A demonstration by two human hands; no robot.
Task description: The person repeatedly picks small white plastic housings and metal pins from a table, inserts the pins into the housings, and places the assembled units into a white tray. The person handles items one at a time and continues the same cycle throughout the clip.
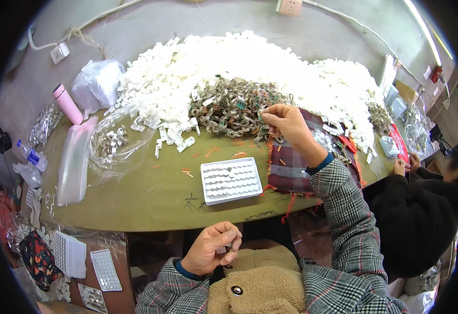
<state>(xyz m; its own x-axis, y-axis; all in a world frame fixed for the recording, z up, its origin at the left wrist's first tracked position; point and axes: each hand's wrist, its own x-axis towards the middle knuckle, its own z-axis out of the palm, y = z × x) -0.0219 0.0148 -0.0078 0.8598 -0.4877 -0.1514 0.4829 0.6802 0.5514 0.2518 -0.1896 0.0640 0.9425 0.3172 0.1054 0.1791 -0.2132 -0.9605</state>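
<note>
Here, two hands (206, 251), one white tray (234, 199) between.

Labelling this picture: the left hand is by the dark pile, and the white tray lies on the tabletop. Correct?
Wrong hand: the head view shows the right hand by the dark pile; the white tray does lie on the tabletop.

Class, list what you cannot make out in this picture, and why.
Head view:
Shape of the small item in the left hand: mostly covered by the hand.
Anything pinched in the right hand: too small to tell.
Table beneath the white pile: hidden by its pieces.
</note>
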